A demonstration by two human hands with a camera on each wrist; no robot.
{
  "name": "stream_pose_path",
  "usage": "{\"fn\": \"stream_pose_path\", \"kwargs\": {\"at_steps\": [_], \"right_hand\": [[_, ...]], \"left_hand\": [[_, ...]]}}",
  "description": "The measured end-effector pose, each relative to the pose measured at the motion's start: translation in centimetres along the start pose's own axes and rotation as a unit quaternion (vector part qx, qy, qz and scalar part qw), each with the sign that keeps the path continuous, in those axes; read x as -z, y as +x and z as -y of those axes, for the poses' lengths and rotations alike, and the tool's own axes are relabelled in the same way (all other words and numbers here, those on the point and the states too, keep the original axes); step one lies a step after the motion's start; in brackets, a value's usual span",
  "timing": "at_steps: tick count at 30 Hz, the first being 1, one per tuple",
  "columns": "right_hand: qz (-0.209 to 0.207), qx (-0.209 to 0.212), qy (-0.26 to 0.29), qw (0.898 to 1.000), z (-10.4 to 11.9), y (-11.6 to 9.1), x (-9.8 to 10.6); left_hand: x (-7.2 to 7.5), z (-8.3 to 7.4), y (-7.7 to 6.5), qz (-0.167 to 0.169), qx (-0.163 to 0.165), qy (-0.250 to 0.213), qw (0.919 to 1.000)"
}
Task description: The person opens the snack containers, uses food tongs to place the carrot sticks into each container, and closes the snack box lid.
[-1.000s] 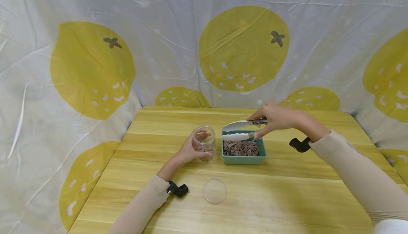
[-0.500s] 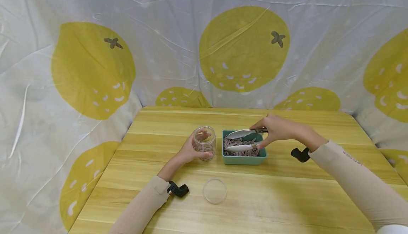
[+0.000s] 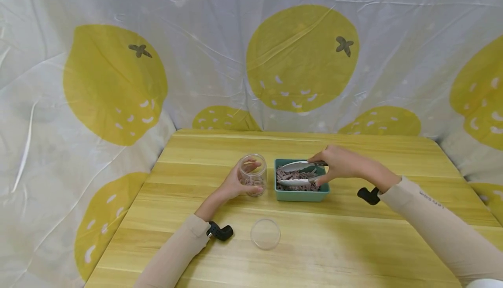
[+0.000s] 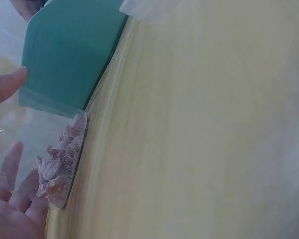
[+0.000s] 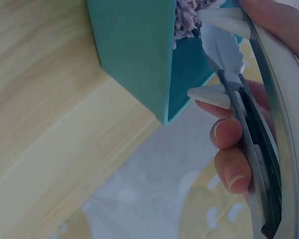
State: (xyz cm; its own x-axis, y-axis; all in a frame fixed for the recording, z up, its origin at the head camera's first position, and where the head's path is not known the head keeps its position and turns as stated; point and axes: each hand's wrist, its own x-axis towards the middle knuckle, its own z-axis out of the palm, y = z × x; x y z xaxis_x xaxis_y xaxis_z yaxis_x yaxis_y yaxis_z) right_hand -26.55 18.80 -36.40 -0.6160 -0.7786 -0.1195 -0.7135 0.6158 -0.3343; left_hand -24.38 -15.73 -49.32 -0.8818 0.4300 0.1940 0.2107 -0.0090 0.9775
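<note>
the left hand (image 3: 235, 184) is curling its grip round a clear cylindrical jar (image 3: 252, 174), thumb on the near side and fingers on the far side. the jar is standing upright on the wood-grain tabletop (image 3: 338, 248), its round mouth facing up, and a small heap of purplish-brown shreds (image 4: 65, 159) is lying at its bottom. just beside it, toward the right hand (image 3: 346, 162), a teal rectangular box (image 3: 300, 196) is sitting on the tabletop, holding many purplish-brown shredded strips (image 3: 300, 175).

the right hand is pinching a pair of metal tongs (image 3: 295, 166) in its grip, the thumb bearing on the near arm and the fingers on the far one. the two arms of the tongs are standing apart, and their pale, scallop-edged ends are dipping inside the box, among the strips. whether they are squeezing any strips, one cannot tell.

nearer the person, a clear round lid (image 3: 265, 234) is lying flat on the tabletop, apart from both jar and box. beige sleeves (image 3: 432, 218) are covering the forearms, and a black wrist camera (image 3: 368, 195) is jutting from the right wrist. behind everything, a pale curtain (image 3: 212, 61) printed with big yellow lemons is hanging in wrinkles.
</note>
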Motion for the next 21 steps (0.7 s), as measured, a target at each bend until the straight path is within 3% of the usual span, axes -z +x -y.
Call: {"fn": "stream_pose_path", "kwargs": {"at_steps": [14, 21], "right_hand": [[0.002, 0.032, 0.015, 0.999, -0.02, -0.36, -0.76], [0.010, 0.043, 0.048, 0.998, -0.31, -0.52, -0.67]], "left_hand": [[-0.01, 0.01, 0.01, -0.001, 0.006, 0.001, 1.0000], [-0.07, 0.07, -0.01, 0.000, 0.002, 0.000, 1.0000]]}}
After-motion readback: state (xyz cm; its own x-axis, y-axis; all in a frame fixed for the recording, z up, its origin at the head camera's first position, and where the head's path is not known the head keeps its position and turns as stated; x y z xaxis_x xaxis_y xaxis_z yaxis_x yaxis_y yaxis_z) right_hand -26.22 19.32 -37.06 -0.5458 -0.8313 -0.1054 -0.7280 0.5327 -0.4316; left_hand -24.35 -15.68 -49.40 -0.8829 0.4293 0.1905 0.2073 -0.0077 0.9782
